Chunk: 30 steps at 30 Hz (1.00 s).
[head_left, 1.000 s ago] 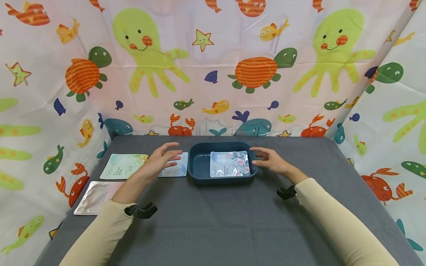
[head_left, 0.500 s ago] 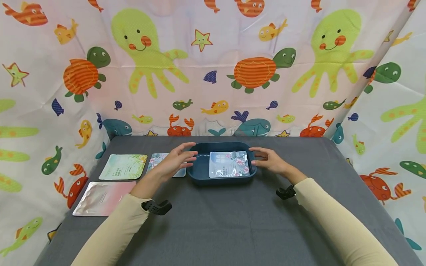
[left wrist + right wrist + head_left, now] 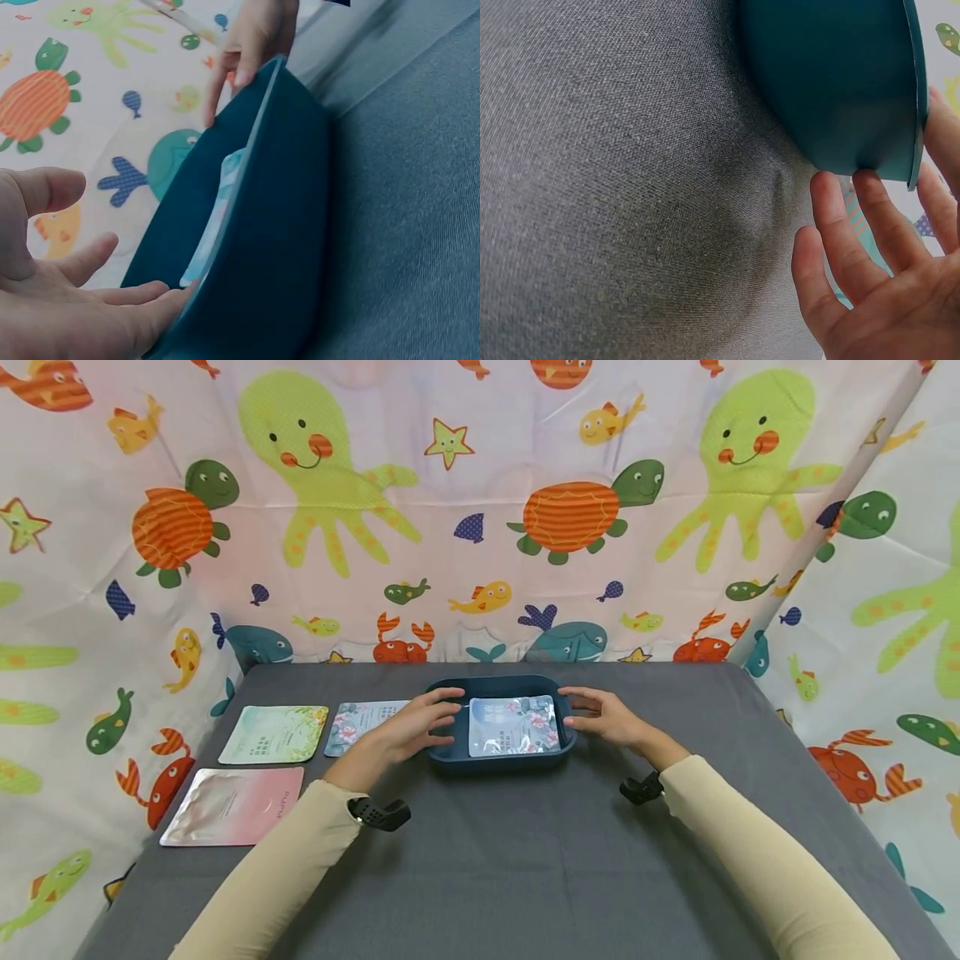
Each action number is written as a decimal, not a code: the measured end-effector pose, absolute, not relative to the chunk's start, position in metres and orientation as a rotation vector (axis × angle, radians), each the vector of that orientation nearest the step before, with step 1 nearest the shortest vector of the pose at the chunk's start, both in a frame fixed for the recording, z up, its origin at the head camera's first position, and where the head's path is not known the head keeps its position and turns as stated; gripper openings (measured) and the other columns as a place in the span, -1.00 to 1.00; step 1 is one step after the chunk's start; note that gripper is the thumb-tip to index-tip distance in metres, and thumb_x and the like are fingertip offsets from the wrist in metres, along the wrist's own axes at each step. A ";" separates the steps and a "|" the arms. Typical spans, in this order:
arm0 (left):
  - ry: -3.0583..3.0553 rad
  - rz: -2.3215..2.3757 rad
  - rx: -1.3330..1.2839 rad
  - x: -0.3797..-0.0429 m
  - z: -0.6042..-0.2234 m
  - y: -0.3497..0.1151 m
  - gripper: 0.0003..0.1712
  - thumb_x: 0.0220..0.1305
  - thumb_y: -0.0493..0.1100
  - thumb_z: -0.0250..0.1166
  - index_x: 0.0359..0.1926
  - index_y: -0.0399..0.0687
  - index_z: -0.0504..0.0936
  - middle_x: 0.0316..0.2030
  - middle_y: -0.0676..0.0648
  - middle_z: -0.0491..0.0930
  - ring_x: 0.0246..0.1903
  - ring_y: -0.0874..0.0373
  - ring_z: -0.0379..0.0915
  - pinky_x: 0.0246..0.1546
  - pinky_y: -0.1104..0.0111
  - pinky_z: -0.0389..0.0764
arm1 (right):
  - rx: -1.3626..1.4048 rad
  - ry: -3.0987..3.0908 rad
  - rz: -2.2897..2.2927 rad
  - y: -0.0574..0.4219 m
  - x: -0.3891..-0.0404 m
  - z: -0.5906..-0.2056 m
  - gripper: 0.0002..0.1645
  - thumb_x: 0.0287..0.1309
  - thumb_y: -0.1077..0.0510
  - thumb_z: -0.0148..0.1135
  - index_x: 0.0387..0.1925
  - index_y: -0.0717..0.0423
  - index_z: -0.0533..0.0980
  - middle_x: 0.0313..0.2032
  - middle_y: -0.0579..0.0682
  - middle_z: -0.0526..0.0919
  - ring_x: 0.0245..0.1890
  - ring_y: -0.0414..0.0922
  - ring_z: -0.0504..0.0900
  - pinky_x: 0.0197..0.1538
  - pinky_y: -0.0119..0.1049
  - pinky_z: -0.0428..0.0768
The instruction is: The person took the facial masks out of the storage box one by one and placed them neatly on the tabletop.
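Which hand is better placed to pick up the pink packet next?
Probably the left hand: it is at the end of the blue tray nearer the pink packet, while the right hand is at the opposite end.

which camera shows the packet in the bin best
The head view: it faces the packet's printed front, flowers and all, inside the bin. The left wrist view shows only a narrow strip of it beyond the bin's near side; the right wrist view shows the bin's outside and none of the packet.
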<state>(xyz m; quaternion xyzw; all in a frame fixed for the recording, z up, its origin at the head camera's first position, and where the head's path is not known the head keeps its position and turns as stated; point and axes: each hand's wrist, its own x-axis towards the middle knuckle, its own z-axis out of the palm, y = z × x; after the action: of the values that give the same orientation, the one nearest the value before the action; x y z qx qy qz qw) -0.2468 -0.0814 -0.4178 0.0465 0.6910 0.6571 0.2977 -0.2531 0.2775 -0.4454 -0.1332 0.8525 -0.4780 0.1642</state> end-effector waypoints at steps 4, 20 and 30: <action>1.857 1.709 0.101 -0.246 -0.420 -0.073 -0.40 0.57 -0.10 0.02 0.54 -0.02 0.16 0.58 -0.16 0.00 0.57 -0.27 -0.14 0.44 -0.18 0.26 | -0.395 2.425 -1.356 0.276 -0.253 -0.445 -0.28 0.43 0.11 0.19 0.51 0.10 0.22 0.54 0.28 0.13 0.49 0.35 0.20 0.39 0.34 0.29; 1.890 1.614 -0.009 -0.249 -0.426 -0.051 -0.44 0.56 -0.07 0.04 0.49 0.00 0.23 0.44 -0.23 0.24 0.40 -0.21 0.21 0.35 -0.14 0.39 | -0.395 2.413 -1.377 0.275 -0.254 -0.445 -0.29 0.42 0.15 0.20 0.51 0.12 0.22 0.54 0.28 0.14 0.50 0.35 0.18 0.41 0.33 0.27; 1.779 1.827 -0.052 -0.253 -0.433 -0.041 -0.50 0.53 -0.13 0.09 0.43 -0.01 0.33 0.28 -0.20 0.37 0.06 -0.01 0.44 0.17 0.08 0.56 | -0.388 2.415 -1.368 0.278 -0.254 -0.444 -0.28 0.43 0.14 0.19 0.51 0.14 0.21 0.55 0.29 0.10 0.50 0.36 0.16 0.40 0.32 0.29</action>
<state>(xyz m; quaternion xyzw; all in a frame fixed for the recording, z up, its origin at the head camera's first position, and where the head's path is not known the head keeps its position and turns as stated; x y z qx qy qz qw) -0.2529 -0.0414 -0.4334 -0.0196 0.6672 0.6854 0.2911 -0.2541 0.2783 -0.4439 -0.1364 0.8493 -0.4812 0.1689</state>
